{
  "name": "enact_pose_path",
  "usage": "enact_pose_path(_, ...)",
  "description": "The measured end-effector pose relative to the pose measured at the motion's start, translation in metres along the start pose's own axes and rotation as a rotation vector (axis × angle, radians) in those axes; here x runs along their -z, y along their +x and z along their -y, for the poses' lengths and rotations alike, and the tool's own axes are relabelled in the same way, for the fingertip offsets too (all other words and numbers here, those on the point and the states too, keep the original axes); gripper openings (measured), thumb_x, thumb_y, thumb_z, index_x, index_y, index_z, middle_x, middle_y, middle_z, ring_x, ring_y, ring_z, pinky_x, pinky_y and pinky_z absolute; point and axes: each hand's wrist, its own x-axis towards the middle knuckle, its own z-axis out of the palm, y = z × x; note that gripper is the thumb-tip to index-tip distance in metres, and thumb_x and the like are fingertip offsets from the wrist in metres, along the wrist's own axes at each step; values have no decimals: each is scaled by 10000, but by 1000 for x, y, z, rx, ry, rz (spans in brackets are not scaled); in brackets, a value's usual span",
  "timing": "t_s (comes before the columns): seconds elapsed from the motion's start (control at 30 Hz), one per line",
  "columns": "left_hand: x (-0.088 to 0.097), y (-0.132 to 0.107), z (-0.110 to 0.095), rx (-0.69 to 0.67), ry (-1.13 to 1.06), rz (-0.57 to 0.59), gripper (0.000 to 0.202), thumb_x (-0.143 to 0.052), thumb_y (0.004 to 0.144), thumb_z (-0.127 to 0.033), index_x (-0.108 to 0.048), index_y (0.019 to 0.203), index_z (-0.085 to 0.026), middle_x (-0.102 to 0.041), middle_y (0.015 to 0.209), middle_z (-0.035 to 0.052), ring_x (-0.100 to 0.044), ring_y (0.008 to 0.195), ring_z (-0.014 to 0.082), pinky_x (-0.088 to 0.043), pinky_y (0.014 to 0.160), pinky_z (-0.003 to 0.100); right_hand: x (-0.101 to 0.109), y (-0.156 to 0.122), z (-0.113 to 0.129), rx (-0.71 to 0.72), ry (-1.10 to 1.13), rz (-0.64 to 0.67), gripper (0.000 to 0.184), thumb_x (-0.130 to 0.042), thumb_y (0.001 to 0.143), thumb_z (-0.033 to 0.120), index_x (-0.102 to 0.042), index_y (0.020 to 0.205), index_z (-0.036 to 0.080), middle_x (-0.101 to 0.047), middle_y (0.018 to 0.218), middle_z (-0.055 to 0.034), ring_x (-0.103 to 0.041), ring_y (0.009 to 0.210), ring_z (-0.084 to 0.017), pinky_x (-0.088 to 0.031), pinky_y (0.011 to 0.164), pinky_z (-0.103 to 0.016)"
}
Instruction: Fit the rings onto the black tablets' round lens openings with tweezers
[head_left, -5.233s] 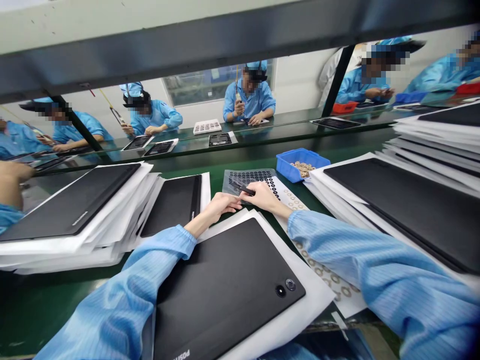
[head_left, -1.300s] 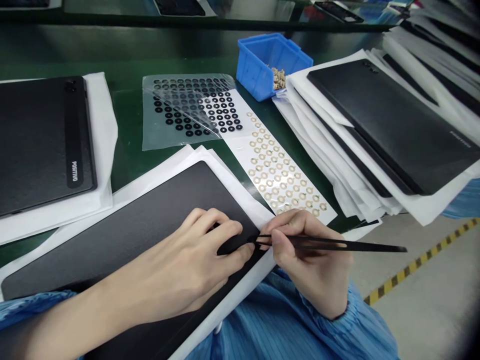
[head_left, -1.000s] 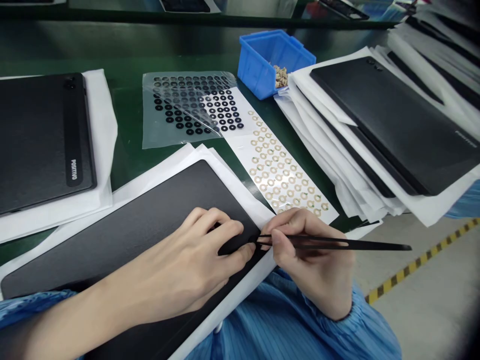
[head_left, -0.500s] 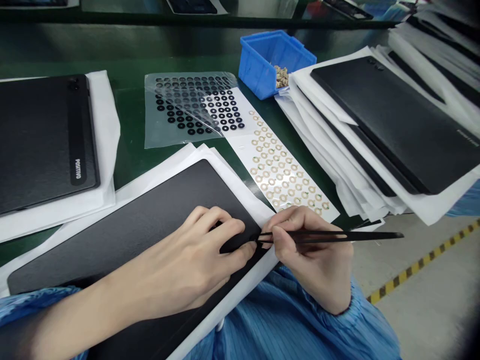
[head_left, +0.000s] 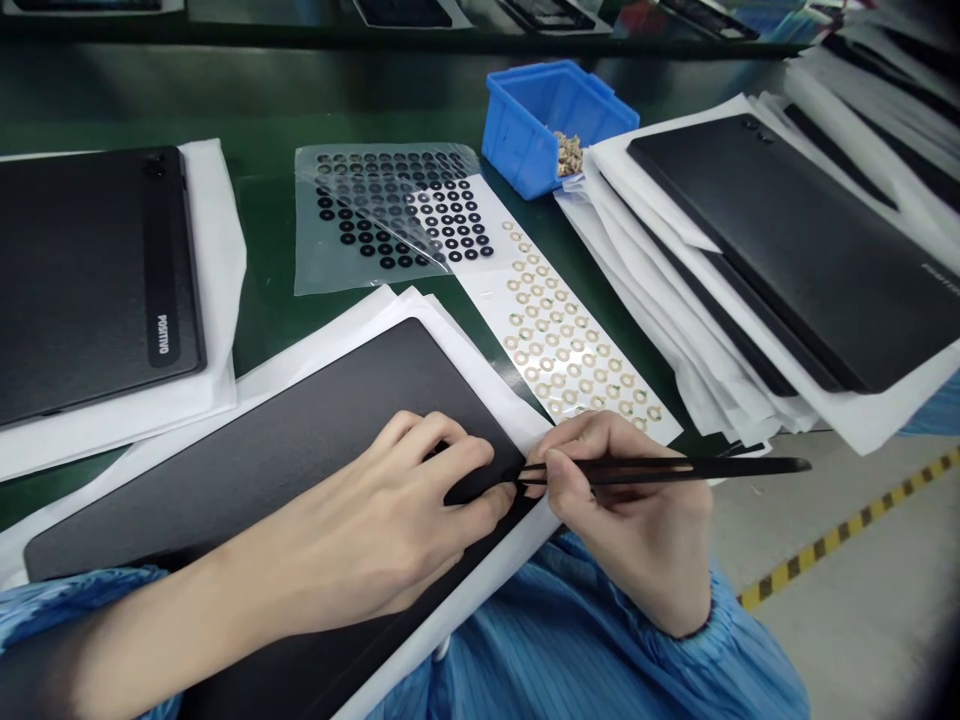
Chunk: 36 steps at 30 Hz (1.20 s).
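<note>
In front of me a black tablet back cover [head_left: 315,440] lies aslant on white wrapping sheets [head_left: 495,385]. My left hand [head_left: 420,500] rests over its right part, fingers bent, thumb and index finger holding the cover near the right corner. A dark spot at that corner lies partly behind these fingers. My right hand [head_left: 630,510] pinches black tweezers [head_left: 697,470], held nearly level. Their tips point left and meet the corner beside my left thumb. Whether the tips grip a small part cannot be made out.
Beyond the cover lie a clear film with black rings [head_left: 386,215] and a white sheet of pale ring stickers [head_left: 570,330]. A blue bin [head_left: 525,140] holds small parts. Another tablet [head_left: 82,280] sits left; stacked covers [head_left: 795,240] with white sheets stand right.
The whole view has shifted slightly, so things appear a little further right. Both hands keep their places at the corner, and the tweezers have barely moved.
</note>
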Motion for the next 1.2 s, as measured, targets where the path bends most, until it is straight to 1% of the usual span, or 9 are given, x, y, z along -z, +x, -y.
enact_pose_path(0.23, 0, 1, 0, 10, 14, -5, 303, -403, 940, -76, -543, 1202, -136, -530, 1063, 112, -439, 989, 242, -419, 756, 372, 4, 3, 0, 2, 18, 64, 173, -585, 781, 79, -533, 663, 194, -614, 675, 2, -615, 590, -116, -521, 531, -238)
enact_pose_path(0.43, -1, 0, 0, 5, 9, -5, 301, -397, 945, -85, -549, 1200, -137, -528, 1062, 116, -437, 981, 244, -417, 758, 378, 5, 5, -4, 4, 36, 88, 173, -595, 771, 85, -527, 652, 191, -611, 660, 4, -597, 575, -118, -504, 514, -237)
enact_pose_path(0.53, -1, -1, 0, 17, 9, -5, 308, -393, 946, -86, -552, 1204, -142, -521, 1074, 117, -434, 986, 248, -414, 760, 381, 7, 7, -8, -2, 129, 136, 161, -598, 786, 83, -546, 671, 183, -617, 680, 2, -607, 569, -113, -506, 501, -229)
enact_pose_path(0.63, -1, -1, 0, 13, -4, 5, 318, -397, 946, -84, -549, 1218, -145, -515, 1082, 114, -432, 995, 247, -411, 765, 379, 12, 10, -11, 29, 210, 133, 102, -623, 818, 117, -596, 740, 178, -645, 720, -14, -654, 636, -138, -555, 553, -253)
enact_pose_path(0.73, 0, -1, 0, 10, -14, 7, 323, -401, 946, -80, -545, 1227, -143, -511, 1089, 111, -428, 1006, 239, -408, 773, 370, 17, 12, -13, 85, 164, 119, 53, -677, 806, 146, -638, 799, 181, -670, 741, -25, -677, 717, -167, -581, 620, -284)
enact_pose_path(0.9, 0, -1, 0, 13, -15, 6, 312, -396, 948, -80, -551, 1211, -143, -507, 1088, 109, -424, 1003, 238, -404, 778, 369, 19, 11, -15, 114, 144, 193, 79, -679, 804, 125, -638, 835, 184, -680, 782, -20, -677, 702, -155, -575, 637, -288)
enact_pose_path(1.0, 0, 0, 0, 13, -13, 7, 312, -395, 948, -83, -549, 1213, -144, -509, 1081, 109, -428, 996, 240, -407, 771, 372, 19, 10, -15, 137, 140, 203, 109, -666, 803, 89, -631, 843, 184, -672, 788, -20, -668, 728, -152, -561, 645, -284)
enact_pose_path(1.2, 0, -1, 0, 15, -8, 12, 314, -404, 942, -87, -550, 1213, -149, -525, 1067, 110, -443, 983, 242, -418, 757, 373, 15, 10, -16, 167, 152, 192, 99, -678, 801, 94, -629, 831, 174, -663, 770, -19, -661, 731, -147, -542, 644, -276)
